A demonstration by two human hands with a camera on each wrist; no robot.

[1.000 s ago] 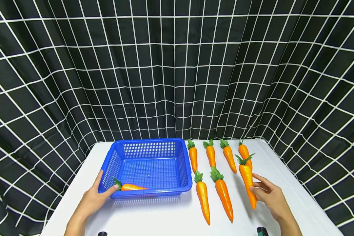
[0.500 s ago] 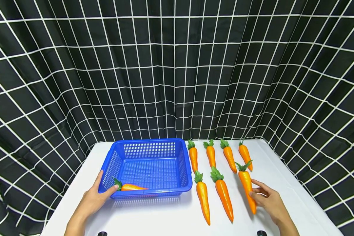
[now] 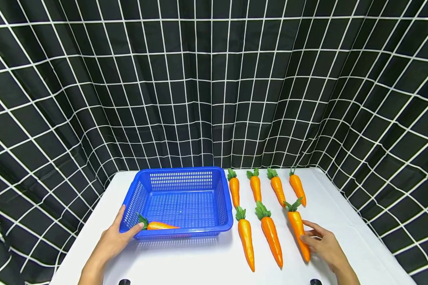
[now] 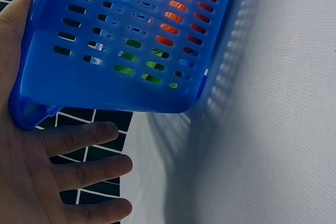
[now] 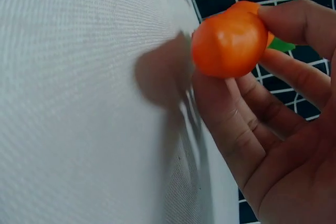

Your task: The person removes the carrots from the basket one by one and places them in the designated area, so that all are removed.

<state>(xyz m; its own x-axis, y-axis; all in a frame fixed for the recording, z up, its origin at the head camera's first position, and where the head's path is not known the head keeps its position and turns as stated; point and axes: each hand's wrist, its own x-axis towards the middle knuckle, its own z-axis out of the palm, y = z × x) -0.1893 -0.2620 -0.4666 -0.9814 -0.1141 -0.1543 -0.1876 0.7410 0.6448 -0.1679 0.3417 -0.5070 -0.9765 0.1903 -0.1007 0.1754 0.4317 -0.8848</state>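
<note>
My left hand [image 3: 111, 242] rests against the near left corner of a blue plastic basket [image 3: 180, 230]. The thumb lies at the near rim, and three straight, spread fingers [image 4: 94, 174] show below the corner in the left wrist view. One carrot [image 3: 160, 226] with green leaves lies inside along the basket's near wall. On the right, my right hand [image 3: 321, 242] pinches another carrot [image 3: 298, 233] between thumb and fingers, leaves pointing away from me. In the right wrist view this carrot's rounded end [image 5: 230, 45] faces the camera, close over the white table, with its shadow alongside.
Two carrots [image 3: 247, 243] [image 3: 272, 241] lie left of the held one. Behind them several more carrots [image 3: 255, 189] form a far row, the leftmost right at the basket's side. A black grid curtain [image 3: 210, 87] surrounds the white table [image 3: 185, 265].
My right hand has brought the carrot down and toward me, uncovering the far right carrot it partly overlapped. The left hand and the basket keep their places.
</note>
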